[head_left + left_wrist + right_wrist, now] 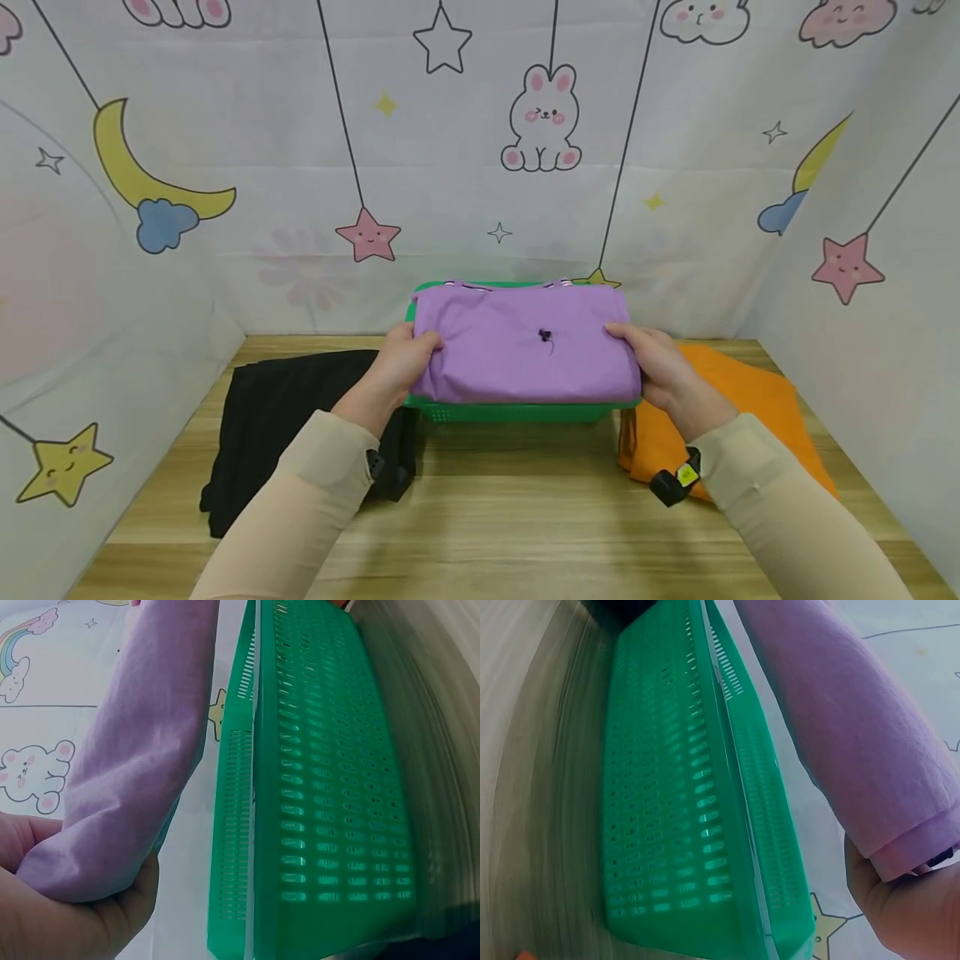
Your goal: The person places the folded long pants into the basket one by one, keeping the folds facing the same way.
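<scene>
A folded purple garment (pixel 487 358) is held level between both hands, over the green basket (pixel 517 412). It has striped trim along its far edge and a small dark mark on top. My left hand (pixel 397 367) grips the left end, thumb on top and fingers beneath. At the opposite end, my right hand (pixel 667 371) pinches the cloth the same way. Both wrist views show the purple garment (pixel 142 742) raised above the rim of the basket (pixel 667 780). The basket's inside is hidden from the head view by the cloth.
Black folded cloth (pixel 292 417) lies on the wooden table (pixel 487 517) left of the basket, and orange folded cloth (pixel 750 408) lies to the right. A white printed curtain (pixel 450 167) stands behind the basket and along both sides.
</scene>
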### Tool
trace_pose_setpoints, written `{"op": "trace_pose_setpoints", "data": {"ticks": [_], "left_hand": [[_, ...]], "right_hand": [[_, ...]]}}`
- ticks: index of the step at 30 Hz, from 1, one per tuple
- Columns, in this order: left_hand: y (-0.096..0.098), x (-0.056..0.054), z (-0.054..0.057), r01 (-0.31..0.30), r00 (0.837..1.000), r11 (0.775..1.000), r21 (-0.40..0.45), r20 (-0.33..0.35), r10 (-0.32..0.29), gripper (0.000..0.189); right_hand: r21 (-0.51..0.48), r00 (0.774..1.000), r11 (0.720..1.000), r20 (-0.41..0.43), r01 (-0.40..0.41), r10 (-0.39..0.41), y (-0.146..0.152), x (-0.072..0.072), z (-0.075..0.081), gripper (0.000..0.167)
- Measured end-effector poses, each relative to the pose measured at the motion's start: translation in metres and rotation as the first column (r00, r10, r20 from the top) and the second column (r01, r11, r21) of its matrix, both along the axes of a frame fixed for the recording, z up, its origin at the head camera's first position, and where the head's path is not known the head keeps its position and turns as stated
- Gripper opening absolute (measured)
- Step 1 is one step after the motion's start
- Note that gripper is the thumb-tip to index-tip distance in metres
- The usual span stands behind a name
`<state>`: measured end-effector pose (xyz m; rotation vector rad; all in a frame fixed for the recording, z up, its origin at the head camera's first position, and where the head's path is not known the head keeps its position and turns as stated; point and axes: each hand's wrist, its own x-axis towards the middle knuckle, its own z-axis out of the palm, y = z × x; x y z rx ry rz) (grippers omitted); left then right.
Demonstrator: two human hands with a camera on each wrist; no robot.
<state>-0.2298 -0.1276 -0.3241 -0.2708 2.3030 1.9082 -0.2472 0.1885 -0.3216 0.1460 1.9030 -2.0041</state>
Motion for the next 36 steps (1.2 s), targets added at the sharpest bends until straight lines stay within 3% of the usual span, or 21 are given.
{"op": "trace_pose_setpoints", "data": {"ticks": [8,36], "left_hand": [[0.001,-0.001,0.002,0.003,1.000,1.000,0.009,0.012,-0.003,0.043],[0.002,-0.022,-0.001,-0.022,0.999,1.000,0.015,0.025,0.021,0.046]], "right_hand": [[-0.005,1.000,1.000,-0.003,-0.006,0.006,0.001,-0.002,0.000,0.071],[0.042,1.000,0.999,0.011,0.010,-0.011,-0.002,-0.017,0.000,0.071]]}}
